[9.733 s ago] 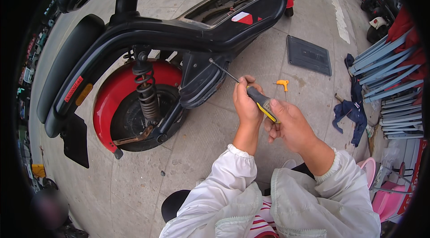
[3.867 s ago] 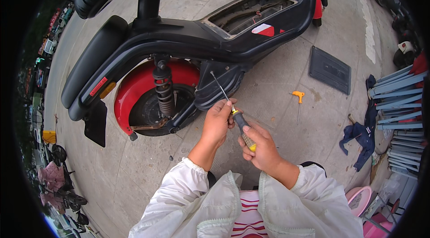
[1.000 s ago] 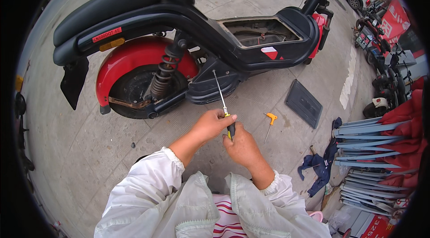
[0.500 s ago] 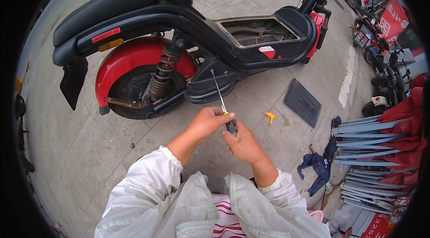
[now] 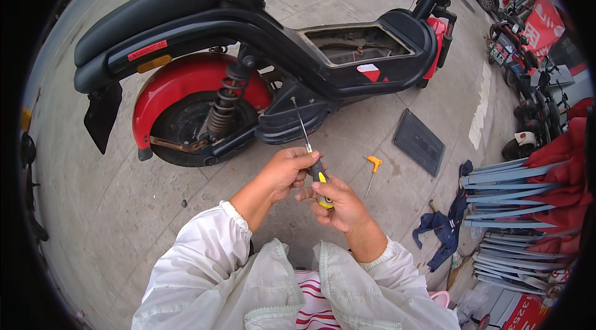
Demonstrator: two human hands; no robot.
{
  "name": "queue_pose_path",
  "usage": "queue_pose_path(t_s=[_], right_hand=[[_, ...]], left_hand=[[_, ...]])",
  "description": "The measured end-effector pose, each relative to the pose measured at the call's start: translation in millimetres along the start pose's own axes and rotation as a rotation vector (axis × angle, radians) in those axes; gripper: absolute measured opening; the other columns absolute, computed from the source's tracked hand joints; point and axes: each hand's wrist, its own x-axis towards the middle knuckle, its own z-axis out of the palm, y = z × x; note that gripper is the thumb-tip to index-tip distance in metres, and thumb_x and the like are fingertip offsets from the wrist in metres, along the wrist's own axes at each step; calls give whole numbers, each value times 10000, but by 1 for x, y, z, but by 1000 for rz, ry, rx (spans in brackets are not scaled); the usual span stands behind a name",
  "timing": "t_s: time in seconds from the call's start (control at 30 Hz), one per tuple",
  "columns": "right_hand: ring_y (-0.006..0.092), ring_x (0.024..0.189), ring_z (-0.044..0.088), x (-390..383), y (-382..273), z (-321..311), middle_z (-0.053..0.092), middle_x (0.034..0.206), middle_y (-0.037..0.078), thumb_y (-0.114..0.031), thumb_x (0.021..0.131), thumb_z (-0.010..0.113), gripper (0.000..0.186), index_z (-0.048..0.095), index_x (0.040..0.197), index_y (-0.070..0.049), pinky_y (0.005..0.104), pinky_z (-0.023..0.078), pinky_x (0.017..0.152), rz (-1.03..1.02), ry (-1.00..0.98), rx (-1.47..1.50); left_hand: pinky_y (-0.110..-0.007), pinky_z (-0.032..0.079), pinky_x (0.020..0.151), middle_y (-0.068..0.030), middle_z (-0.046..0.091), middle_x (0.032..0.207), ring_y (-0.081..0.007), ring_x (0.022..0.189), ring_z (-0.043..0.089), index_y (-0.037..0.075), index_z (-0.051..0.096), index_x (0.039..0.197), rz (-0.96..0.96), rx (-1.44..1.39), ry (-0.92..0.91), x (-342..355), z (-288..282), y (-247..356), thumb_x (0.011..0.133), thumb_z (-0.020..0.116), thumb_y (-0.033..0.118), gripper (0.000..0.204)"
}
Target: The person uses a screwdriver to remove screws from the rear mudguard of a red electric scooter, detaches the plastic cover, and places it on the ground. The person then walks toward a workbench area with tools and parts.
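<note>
Left hand (image 5: 287,171): grip closed on screwdriver (image 5: 319,171), thumb and fingers pinching where shaft meets handle. Right hand (image 5: 343,206): grip loosely closed round the yellow butt end, thumb along the handle, one finger sticking out to the left. Hands near each other, one behind the other on the same tool. Screwdriver slants up and slightly left from the grip; tip meets the black side cover (image 5: 287,124) of the scooter (image 5: 282,50). Fastener under the tip too small to make out.

Scooter stands beyond the grip, side-on, black with red parts, front end to the right. Ahead-left of the grip: coil spring (image 5: 222,109) and red rear fender (image 5: 167,85) over the wheel. Ahead-right: uncovered compartment (image 5: 354,49) in the footboard, wiring inside.

Just right of the grip, on the paving (image 5: 198,224): hex key (image 5: 374,160) with orange handle, shaft pointing back toward the person. Further right, past the key: flat black panel (image 5: 419,142) lying on the ground. Right and slightly nearer the person: dark blue cloth (image 5: 444,230), crumpled. Far right of the grip: stack of grey-blue folded frames (image 5: 512,198) with red fabric.
</note>
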Motion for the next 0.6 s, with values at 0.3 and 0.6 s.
queue_pose_path(t_s=[0.3, 0.6], right_hand=[[150, 501, 577, -4, 3, 18, 692, 832, 160, -261, 974, 576, 635, 316, 1426, 100, 288, 439, 441, -299, 394, -970], [137, 470, 542, -13, -16, -10, 694, 779, 141, -337, 980, 546, 373, 611, 1048, 24, 245, 391, 413, 4, 0, -342]], left_hand=[[-213, 285, 477, -5, 629, 815, -15, 532, 372, 18, 661, 1137, -18, 238, 65, 6, 1, -6, 945, 685, 275, 321], [-225, 327, 463, -176, 660, 1179, -31, 500, 349, -28, 459, 1335, -16, -84, -185, 2, -6, 5, 987, 618, 254, 476]])
